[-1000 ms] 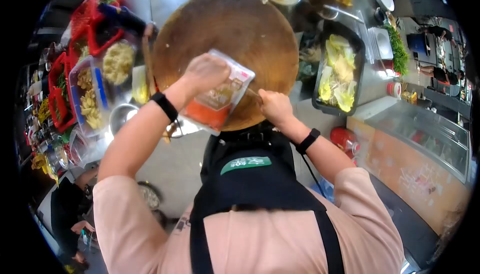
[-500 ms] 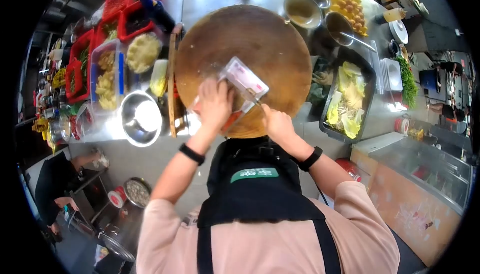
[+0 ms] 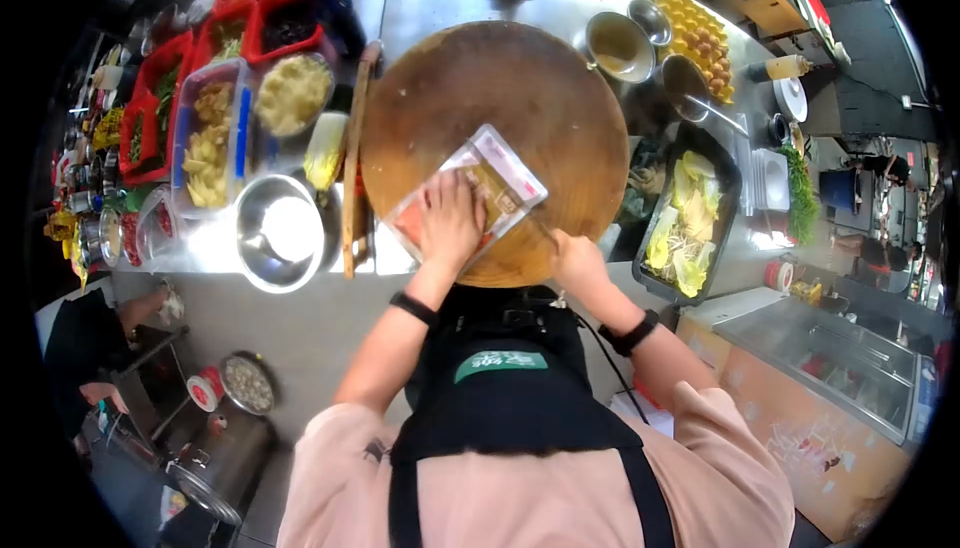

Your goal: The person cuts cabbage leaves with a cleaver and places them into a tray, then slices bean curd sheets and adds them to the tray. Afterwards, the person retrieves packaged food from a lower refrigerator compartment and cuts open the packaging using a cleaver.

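Note:
On a thick round wooden chopping board (image 3: pixel 500 78) lies a flat plastic packet (image 3: pixel 515 186) with a pale printed edge and reddish contents. My left hand (image 3: pixel 452 220) rests flat on top of it, fingers stretched out and pressing it to the wood. Closed around a knife handle, my right hand (image 3: pixel 578 263) is at the board's near right edge. The knife (image 3: pixel 546 234) is thin and blurred here, close to the packet's right corner; most of its blade cannot be made out.
Left of the board are a steel bowl (image 3: pixel 280 278), a napa cabbage piece (image 3: pixel 325 153) and red baskets (image 3: pixel 285 60). On the right stand a black tray (image 3: pixel 648 266) of leaves, metal bowls (image 3: pixel 620 73) and egg trays (image 3: pixel 690 13). Another person (image 3: pixel 80 348) works at lower left.
The packet now lies turned with more of its printed face showing. My left hand has shifted right and flattened on it. My right hand has moved slightly right and nearer to me with the knife.

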The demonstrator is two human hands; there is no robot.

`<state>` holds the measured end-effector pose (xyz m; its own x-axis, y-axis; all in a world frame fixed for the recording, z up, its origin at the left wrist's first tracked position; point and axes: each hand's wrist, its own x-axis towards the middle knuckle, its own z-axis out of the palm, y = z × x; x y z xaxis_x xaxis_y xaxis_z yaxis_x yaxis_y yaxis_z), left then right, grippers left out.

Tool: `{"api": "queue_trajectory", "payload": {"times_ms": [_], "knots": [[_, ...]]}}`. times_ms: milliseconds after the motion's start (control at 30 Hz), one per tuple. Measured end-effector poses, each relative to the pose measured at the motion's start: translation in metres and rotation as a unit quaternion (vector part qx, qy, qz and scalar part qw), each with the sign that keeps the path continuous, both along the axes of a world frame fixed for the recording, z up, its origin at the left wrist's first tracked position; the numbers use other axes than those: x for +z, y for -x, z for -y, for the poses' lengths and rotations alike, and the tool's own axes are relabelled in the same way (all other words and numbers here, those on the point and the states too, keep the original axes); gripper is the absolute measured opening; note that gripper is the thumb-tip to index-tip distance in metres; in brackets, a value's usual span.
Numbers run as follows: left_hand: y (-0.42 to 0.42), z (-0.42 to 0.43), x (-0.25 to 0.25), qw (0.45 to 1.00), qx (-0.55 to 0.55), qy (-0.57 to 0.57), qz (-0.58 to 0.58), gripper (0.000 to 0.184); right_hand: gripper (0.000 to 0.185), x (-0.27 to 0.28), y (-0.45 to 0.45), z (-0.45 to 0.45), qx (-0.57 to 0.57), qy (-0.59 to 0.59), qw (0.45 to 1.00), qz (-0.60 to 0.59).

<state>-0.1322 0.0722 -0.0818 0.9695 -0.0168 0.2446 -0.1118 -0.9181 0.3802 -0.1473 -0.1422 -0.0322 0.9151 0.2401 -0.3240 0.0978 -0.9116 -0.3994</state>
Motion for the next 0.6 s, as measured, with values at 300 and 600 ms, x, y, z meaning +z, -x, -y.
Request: {"api": "queue_trajectory", "payload": {"times_ms": [300, 600], "knots": [[0.006, -0.001, 0.005, 1.000, -0.014, -0.003, -0.024, 0.047, 0.018, 0.011, -0.013, -0.013, 0.002, 0.012, 1.000, -0.008], [0.017, 0.012, -0.005, 0.999, 0.006, -0.045, -0.005, 0.044, 0.022, 0.010, -0.053, -0.053, -0.012, 0.031, 0.999, 0.025]]}}
